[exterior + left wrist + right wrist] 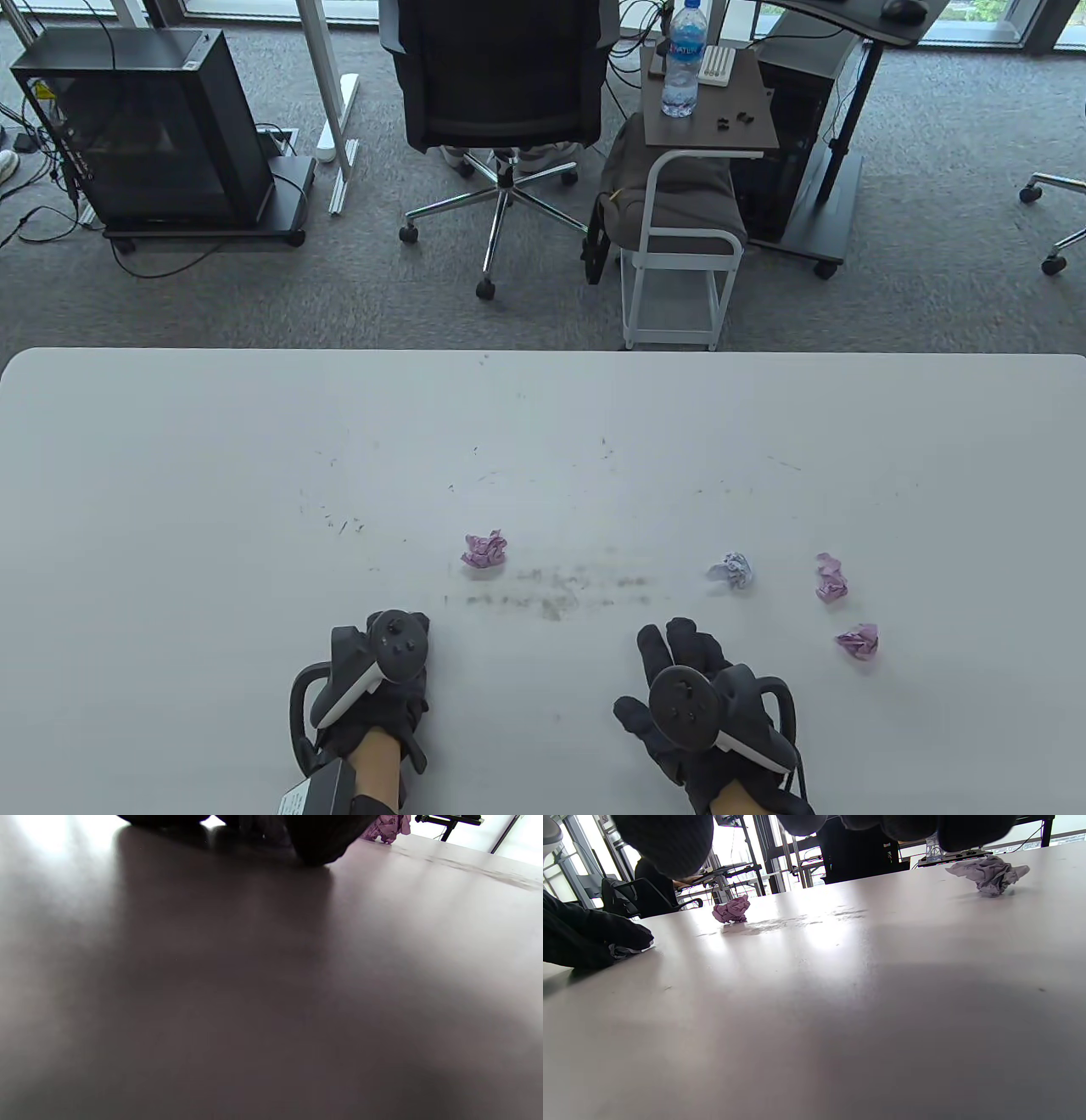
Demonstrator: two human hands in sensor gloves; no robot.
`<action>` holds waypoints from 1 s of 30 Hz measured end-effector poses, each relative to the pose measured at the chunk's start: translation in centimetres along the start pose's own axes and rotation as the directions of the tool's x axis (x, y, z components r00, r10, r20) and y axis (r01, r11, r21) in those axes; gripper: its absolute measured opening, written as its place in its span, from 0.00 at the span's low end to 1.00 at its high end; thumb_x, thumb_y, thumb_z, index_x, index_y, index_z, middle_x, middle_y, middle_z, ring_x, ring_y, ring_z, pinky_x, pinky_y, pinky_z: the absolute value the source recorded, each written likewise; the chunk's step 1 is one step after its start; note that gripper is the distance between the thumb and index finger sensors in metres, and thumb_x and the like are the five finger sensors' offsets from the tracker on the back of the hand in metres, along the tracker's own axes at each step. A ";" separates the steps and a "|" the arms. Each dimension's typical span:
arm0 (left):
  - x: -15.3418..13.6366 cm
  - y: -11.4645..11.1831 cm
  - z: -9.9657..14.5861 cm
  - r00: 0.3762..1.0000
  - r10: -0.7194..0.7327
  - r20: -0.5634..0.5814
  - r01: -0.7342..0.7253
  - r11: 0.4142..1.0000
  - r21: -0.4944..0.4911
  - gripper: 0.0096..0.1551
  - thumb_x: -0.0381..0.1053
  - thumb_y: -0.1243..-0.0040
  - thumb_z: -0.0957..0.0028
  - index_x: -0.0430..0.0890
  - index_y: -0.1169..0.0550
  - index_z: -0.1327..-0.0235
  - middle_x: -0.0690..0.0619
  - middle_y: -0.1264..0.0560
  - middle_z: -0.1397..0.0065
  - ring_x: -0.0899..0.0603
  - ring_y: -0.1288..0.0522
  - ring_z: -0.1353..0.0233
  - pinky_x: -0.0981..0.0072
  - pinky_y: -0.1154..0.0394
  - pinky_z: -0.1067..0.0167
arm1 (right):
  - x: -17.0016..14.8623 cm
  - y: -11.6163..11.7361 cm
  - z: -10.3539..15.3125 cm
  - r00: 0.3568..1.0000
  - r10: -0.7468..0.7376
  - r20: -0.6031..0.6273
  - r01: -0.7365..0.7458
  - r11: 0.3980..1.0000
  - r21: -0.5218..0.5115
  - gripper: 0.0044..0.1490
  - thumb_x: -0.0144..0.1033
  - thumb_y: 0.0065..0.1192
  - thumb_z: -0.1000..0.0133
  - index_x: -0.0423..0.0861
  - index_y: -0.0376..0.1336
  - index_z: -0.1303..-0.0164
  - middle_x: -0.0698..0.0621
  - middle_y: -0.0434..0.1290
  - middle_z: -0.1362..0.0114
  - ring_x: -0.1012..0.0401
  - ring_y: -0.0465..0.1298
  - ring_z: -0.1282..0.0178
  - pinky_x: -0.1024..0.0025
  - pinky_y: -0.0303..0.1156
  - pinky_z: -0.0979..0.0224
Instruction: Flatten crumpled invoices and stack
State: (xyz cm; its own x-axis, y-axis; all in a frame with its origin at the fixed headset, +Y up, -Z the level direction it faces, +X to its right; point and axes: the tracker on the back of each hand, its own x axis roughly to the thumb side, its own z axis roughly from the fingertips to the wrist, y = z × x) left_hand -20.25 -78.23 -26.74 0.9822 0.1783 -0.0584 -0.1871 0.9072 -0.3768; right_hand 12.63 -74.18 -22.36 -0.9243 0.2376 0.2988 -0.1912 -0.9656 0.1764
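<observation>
Both hands rest on the white table (170, 475) close to its near edge. The right hand (691, 705) lies flat, fingers straight and spread, holding nothing. The left hand (373, 688) sits knuckles-down with fingers tucked under the tracker; whether it holds anything cannot be told (the right wrist view shows a pale scrap at its fingertips, unclear). Four crumpled invoices lie apart: a pink ball (484, 550) beyond the left hand, a white ball (731, 570) beyond the right hand, two pink balls (831, 579) (858, 641) toward the right edge.
</observation>
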 end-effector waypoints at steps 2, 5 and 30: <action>0.6 0.1 0.4 0.997 -0.076 -0.024 0.076 0.997 -0.010 0.30 0.39 0.44 0.38 0.44 0.38 0.23 0.34 0.48 0.24 0.26 0.41 0.31 0.46 0.33 0.40 | 0.0 0.0 0.1 1.000 0.003 -0.001 -0.003 1.000 0.009 0.51 0.58 0.56 0.41 0.41 0.41 0.21 0.26 0.41 0.20 0.30 0.52 0.27 0.32 0.60 0.32; 1.3 0.7 1.4 0.998 -0.054 -0.023 0.053 0.998 -0.016 0.27 0.38 0.43 0.39 0.40 0.33 0.26 0.31 0.40 0.28 0.30 0.29 0.39 0.51 0.23 0.48 | 0.1 0.1 0.2 1.000 0.000 0.002 0.000 1.000 0.024 0.50 0.58 0.56 0.41 0.41 0.41 0.21 0.26 0.41 0.20 0.30 0.52 0.27 0.32 0.60 0.32; 11.6 2.3 8.5 0.626 0.272 0.731 -0.465 0.882 0.070 0.37 0.38 0.33 0.44 0.42 0.36 0.23 0.39 0.36 0.25 0.44 0.16 0.40 0.53 0.19 0.41 | 1.9 -1.2 0.7 0.616 -0.738 0.273 0.757 0.651 0.050 0.46 0.45 0.61 0.40 0.34 0.44 0.26 0.33 0.66 0.32 0.47 0.77 0.45 0.49 0.78 0.44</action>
State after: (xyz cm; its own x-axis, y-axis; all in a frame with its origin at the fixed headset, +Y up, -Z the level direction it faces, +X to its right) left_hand -9.38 -70.86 -20.39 0.5534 0.6371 0.5365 -0.6232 0.7441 -0.2408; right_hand 11.39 -72.48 -21.33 -0.3384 0.8884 0.3101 -0.8080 -0.4432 0.3881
